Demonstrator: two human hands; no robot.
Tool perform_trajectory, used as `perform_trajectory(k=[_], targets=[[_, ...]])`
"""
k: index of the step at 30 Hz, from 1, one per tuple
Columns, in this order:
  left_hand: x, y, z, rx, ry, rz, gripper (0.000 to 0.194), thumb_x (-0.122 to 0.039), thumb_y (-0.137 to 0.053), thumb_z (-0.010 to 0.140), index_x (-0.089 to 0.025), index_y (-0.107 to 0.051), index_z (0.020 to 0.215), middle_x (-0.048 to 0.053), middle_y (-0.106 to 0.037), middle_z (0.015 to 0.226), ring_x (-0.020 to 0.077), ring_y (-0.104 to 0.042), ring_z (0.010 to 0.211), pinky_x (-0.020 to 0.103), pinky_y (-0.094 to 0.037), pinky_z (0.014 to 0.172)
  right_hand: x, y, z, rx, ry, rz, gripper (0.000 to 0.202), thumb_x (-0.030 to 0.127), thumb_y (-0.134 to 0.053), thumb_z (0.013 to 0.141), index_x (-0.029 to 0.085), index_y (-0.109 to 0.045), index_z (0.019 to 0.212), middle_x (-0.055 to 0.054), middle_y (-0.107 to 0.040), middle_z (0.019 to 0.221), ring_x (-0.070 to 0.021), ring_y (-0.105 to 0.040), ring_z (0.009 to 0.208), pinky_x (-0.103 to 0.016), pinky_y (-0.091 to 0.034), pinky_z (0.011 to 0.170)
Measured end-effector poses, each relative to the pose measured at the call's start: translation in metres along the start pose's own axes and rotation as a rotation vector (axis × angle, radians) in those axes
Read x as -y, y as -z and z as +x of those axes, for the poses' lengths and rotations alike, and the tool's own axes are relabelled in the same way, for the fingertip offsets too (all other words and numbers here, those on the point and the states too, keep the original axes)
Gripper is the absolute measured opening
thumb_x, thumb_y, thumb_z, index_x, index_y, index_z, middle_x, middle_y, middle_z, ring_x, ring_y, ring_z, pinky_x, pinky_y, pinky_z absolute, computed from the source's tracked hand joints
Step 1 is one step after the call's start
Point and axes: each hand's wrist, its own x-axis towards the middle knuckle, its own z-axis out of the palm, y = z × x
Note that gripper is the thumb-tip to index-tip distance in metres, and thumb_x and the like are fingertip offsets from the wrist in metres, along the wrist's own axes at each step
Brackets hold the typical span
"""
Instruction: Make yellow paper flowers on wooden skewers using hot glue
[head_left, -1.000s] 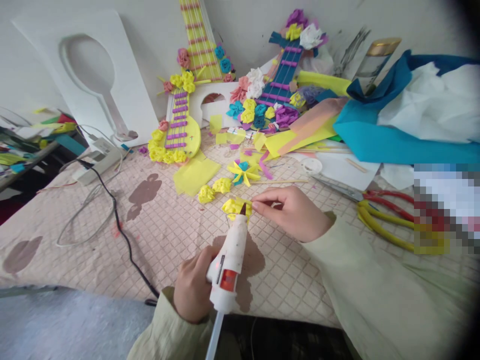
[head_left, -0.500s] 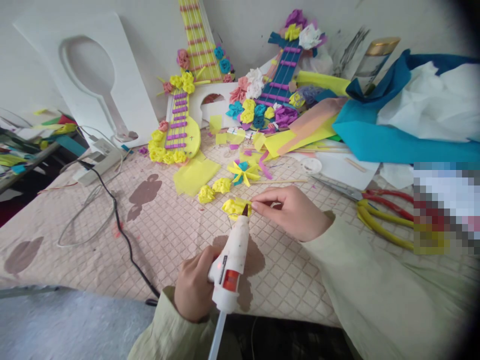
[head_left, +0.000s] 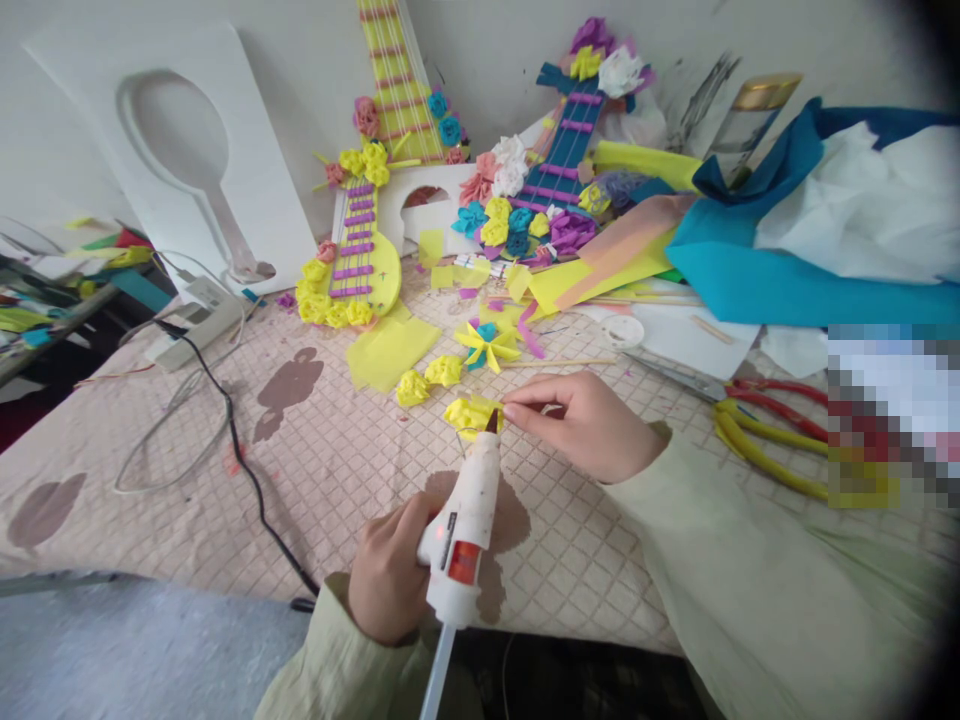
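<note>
My left hand (head_left: 391, 572) is wrapped round the grip of a white hot glue gun (head_left: 469, 510), with a clear glue stick (head_left: 439, 668) coming out of its back end. The dark nozzle tip points at a yellow crepe paper flower (head_left: 466, 412) and overlaps its right side in view. Thumb and fingers of my right hand (head_left: 577, 418) pinch the right edge of that flower. Behind it lie two crumpled yellow paper flowers (head_left: 427, 378) and a yellow star-shaped paper flower (head_left: 491, 347) with a blue piece beneath it.
Decorated paper instruments, one yellow (head_left: 382, 265) and one blue (head_left: 551, 170), stand at the back. Scissors (head_left: 739, 400) with red and yellow handles lie at right. A black cord (head_left: 244, 470) runs from a power strip (head_left: 196, 322) on the left. Blue paper (head_left: 810, 265) is heaped at back right.
The glue gun's nozzle has shifted very slightly to the right against the yellow flower. My right hand keeps its pinch in the same place.
</note>
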Motion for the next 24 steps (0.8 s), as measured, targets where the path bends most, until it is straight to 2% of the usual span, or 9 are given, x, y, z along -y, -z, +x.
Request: perform_trajectory(k=[9,24], targets=[[-0.0024,-0.0009,-0.0012,-0.006,0.045,0.035,0.023,-0.041,-0.045,0.080,-0.019,-0.050,0.074,-0.003,-0.054,0.050,0.0108,-0.050,0.040,0.023,-0.038,0.042,-0.0004,0.0008,0.0001,0.017,0.016,-0.023,0.018,0.023,-0.055,0.074,0.017,-0.071,0.079,-0.003,-0.071,0.080,-0.0160,-0.063,0.071,-0.027,-0.049,0.061],[-0.0026,0.0001,0.0001,0.009,0.024,0.024,0.024,-0.042,-0.048,0.078,-0.019,-0.049,0.073,-0.003,-0.055,0.052,0.0101,-0.050,0.040,0.022,-0.037,0.041,0.0002,0.0017,0.0000,0.025,0.023,-0.035,0.019,0.025,-0.054,0.075,0.019,-0.072,0.077,-0.002,-0.070,0.079,-0.0167,-0.063,0.072,-0.027,-0.049,0.061]])
